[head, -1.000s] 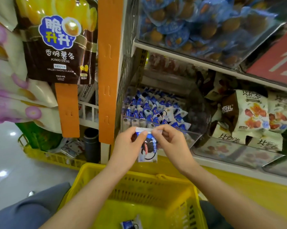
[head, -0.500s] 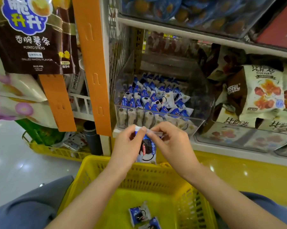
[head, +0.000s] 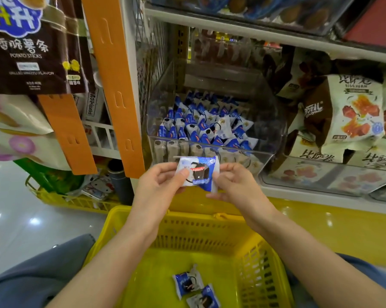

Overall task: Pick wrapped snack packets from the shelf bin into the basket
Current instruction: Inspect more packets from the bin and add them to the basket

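Both hands, left point(head: 158, 185) and right point(head: 236, 185), pinched one packet point(head: 197, 172) between bin point(head: 212, 156) and yellow basket point(head: 209, 230) holding two packets point(head: 195, 287).

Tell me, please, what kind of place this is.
Most likely a snack aisle in a shop: a clear shelf bin full of wrapped packets, hanging potato stick bags, and a yellow shopping basket underneath.
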Demonstrator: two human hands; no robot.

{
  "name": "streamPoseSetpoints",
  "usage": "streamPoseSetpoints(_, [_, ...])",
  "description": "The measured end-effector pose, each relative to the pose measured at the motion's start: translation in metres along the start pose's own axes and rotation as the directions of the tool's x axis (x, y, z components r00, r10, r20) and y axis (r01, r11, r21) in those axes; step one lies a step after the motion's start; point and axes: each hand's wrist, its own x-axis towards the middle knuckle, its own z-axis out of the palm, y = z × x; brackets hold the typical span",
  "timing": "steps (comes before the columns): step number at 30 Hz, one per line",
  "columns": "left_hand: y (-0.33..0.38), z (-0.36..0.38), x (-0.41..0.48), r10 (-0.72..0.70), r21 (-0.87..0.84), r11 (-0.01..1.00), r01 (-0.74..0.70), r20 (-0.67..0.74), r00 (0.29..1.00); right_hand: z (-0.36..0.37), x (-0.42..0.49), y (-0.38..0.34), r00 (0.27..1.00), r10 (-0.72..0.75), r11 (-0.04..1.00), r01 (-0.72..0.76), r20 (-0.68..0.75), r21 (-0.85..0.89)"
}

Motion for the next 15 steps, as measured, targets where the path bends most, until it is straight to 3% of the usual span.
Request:
streamPoseSetpoints(3, [0.0013, -0.0037, 0.0008, 0.045, 0.023, 0.999, -0.045, -0.011, 0.999, 0.0011, -0.0015, 0.0042, 0.994, 0.017, 0.975, 0.008, 0.111, -0.223])
streamPoseSetpoints(6, [0.0019, -0.007, 0.0007, -0.041, 0.018, 0.999, 0.04, 0.064, 0.997, 0.0006, -0.0023, 0.0047, 0.989, -0.026, 0.927, 0.077, 0.144, -0.368])
streamPoseSetpoints(11, [0.0079, -0.0083, -0.0028, -0.094, -0.028, 0.994, 0.103, 0.21, 0.973, -0.0022, -0.0023, 0.0046, 0.989, 0.024, 0.95, 0.022, 0.143, -0.312])
streamPoseSetpoints(13, [0.0095, -0.0083, -0.0037, -0.044, -0.002, 0.999, 0.045, 0.158, 0.986, -0.0021, -0.0022, 0.0043, 0.985, 0.052, 0.961, -0.005, 0.164, -0.276])
streamPoseSetpoints(15, [0.0102, -0.0098, -0.0024, 0.099, 0.126, 0.987, -0.104, 0.05, 0.994, -0.0021, -0.0018, 0.0059, 0.984, 0.003, 0.933, 0.061, 0.178, -0.354])
